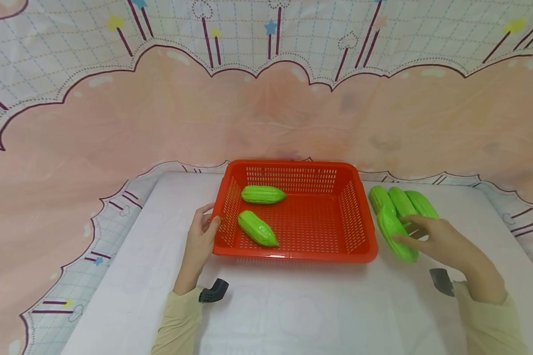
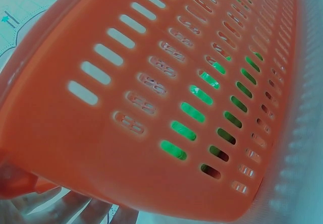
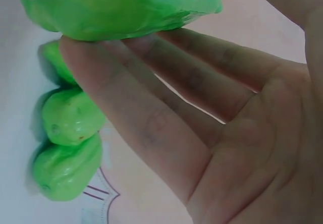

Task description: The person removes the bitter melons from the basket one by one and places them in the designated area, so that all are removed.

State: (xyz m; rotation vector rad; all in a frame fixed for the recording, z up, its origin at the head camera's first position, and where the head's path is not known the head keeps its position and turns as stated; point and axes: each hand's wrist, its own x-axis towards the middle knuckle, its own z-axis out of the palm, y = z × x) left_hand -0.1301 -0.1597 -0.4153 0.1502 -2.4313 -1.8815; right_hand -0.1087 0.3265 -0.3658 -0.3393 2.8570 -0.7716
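Observation:
A red plastic basket [image 1: 293,254] with slotted walls stands at the middle of the table. My left hand [image 1: 203,229] grips its left rim; from the left wrist view, the fingers [image 2: 75,207] reach under the basket's edge. Two bright green ridged gourds [image 1: 263,194] lie inside, in the left half. To the right of the basket, my right hand [image 1: 439,241] holds another green gourd [image 1: 394,235] between thumb and fingers. In the right wrist view, the fingers [image 3: 146,118] extend to this gourd's side. Just behind it, three more gourds [image 3: 70,115] lie side by side.
A white cloth [image 1: 284,310] covers the table. Behind it hangs a patterned pink and white sheet [image 1: 266,113]. Dark wrist mounts [image 1: 214,291] stick out beside both forearms, close over the table.

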